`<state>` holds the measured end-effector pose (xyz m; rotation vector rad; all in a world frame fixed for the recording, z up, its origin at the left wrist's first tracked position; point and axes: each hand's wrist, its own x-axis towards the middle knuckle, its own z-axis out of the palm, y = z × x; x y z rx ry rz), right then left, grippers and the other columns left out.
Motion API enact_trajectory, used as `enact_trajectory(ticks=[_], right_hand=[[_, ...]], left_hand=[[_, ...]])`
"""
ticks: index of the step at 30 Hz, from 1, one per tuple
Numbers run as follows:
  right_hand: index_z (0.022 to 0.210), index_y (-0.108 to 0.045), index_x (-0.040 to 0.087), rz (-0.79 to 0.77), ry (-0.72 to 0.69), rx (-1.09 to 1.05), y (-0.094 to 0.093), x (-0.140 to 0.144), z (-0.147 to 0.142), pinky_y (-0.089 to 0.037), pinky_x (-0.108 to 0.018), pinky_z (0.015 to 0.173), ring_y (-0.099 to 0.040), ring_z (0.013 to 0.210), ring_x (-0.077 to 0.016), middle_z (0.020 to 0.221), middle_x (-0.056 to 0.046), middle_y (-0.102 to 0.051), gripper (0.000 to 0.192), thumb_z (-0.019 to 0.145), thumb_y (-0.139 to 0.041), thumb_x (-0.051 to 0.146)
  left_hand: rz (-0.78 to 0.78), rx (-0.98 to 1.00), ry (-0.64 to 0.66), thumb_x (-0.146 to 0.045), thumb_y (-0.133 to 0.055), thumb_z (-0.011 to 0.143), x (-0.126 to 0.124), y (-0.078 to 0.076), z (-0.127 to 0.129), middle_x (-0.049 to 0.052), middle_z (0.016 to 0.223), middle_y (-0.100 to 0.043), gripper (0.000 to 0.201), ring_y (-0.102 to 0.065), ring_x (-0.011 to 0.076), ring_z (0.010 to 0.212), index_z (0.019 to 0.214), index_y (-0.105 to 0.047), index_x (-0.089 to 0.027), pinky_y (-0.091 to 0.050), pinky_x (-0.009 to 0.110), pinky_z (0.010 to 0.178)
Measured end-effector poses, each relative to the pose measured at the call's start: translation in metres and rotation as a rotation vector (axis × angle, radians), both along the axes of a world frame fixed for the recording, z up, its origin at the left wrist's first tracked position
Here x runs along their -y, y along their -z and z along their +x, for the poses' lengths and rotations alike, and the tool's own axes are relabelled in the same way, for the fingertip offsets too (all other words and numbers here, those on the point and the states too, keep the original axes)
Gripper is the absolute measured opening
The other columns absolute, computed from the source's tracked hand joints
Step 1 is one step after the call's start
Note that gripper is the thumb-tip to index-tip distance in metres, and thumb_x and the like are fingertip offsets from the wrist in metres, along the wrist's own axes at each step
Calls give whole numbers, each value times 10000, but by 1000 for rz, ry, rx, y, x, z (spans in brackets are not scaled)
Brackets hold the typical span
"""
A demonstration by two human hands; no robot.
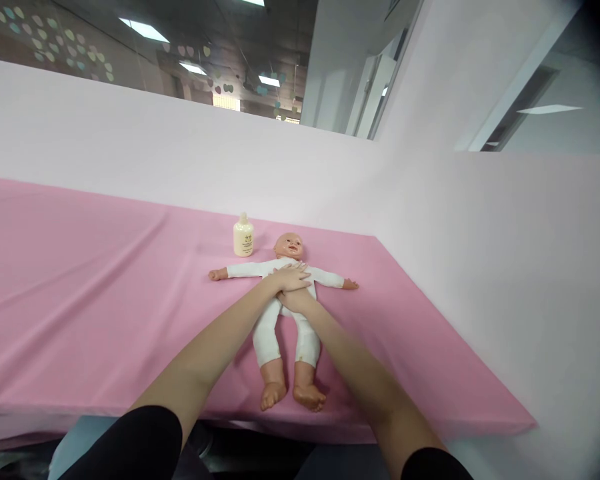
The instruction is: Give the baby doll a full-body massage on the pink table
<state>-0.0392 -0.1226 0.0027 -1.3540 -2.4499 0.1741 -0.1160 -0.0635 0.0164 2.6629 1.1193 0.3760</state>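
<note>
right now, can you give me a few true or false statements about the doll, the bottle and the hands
1. The doll lies on its back with its arms spread. True.
2. The left hand lies on the doll's chest, over the right hand. True.
3. The bottle lies tipped over by the doll's feet. False: it stands upright near the doll's head.
4. The doll wears a blue outfit. False: the outfit is white, with bare feet showing.
5. One hand is gripping the bottle. False: both hands are on the doll, apart from the bottle.
6. The pink cloth covers the table under the doll. True.
</note>
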Motion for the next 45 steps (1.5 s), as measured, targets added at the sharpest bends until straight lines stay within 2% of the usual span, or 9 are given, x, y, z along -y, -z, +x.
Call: enact_trajectory(ticks=[6, 12, 17, 24, 27, 31, 34, 40, 45], right_hand=[[1356, -489, 186, 84, -34, 40, -4, 7, 1, -276, -462, 1112, -386, 1348, -293, 1425, -78, -466, 457, 923, -368, 269], [1134, -646, 111, 145, -72, 36, -7, 23, 6, -304, -426, 1090, -532, 1198, -256, 1211, -141, -639, 390, 961, -325, 247], [1186, -612, 170, 136, -90, -59, -5, 36, 14, -276, -426, 1115, -465, 1267, -208, 1276, -94, -601, 366, 967, -331, 253], [1347, -482, 278, -46, -10, -114, -3, 48, 24, -176, -503, 1151, -250, 1421, -221, 1486, -6, -388, 419, 969, -303, 289], [1406, -410, 267, -80, 85, -112, 0, 51, 26, -153, -498, 1162, -194, 1443, -242, 1525, -13, -309, 461, 967, -282, 324], [1474, -267, 150, -119, 247, -148, 5, 53, 30, -147, -469, 1176, -145, 1455, -245, 1553, -56, -224, 546, 960, -239, 332], [1482, -226, 108, -150, 334, -172, 8, 54, 32, -143, -491, 1172, -120, 1457, -267, 1566, -72, -165, 572, 959, -213, 340], [1475, -202, 35, -165, 456, -217, 10, 52, 30, -136, -522, 1159, -119, 1454, -300, 1558, -161, -140, 615, 958, -223, 369], [1475, -189, 22, -194, 505, -237, 9, 47, 27, -129, -520, 1159, -109, 1453, -314, 1556, -180, -128, 639, 960, -208, 401]], left_hand=[[-109, -153, -32, -417, -392, 908, -7, -15, -3, 77, 1544, -234, 533, -174, 249, 1439, 1398, -421, -211, -132, 432, 1151], [-97, -136, -61, -428, -364, 919, -13, -8, -8, 69, 1555, -206, 589, -138, 233, 1447, 1454, -333, -185, -107, 379, 1163], [-32, -63, -88, -439, -329, 929, -16, 6, -18, 76, 1556, -208, 592, -148, 212, 1446, 1458, -320, -173, -100, 374, 1166], [29, 5, -199, -420, -254, 956, -4, 19, -33, 63, 1563, -196, 563, -104, 247, 1452, 1472, -286, -196, -125, 417, 1162], [21, 42, -232, -428, -220, 964, -1, 26, -41, 74, 1569, -169, 564, -88, 260, 1453, 1477, -261, -196, -160, 455, 1148], [-47, 76, -272, -479, -192, 955, 1, 33, -53, 114, 1572, -112, 620, -70, 266, 1453, 1489, -191, -165, -145, 479, 1145], [-107, 92, -322, -492, -206, 944, 7, 32, -57, 158, 1567, -86, 673, -61, 278, 1450, 1488, -153, -100, -146, 465, 1148], [-220, 58, -488, -496, -233, 927, 28, 21, -49, 326, 1504, -82, 781, -65, 337, 1435, 1429, -136, 95, -180, 464, 1134], [-167, 24, -528, -538, -302, 887, 52, 15, -35, 334, 1505, -53, 842, -54, 400, 1423, 1435, -132, 78, -165, 548, 1111]])
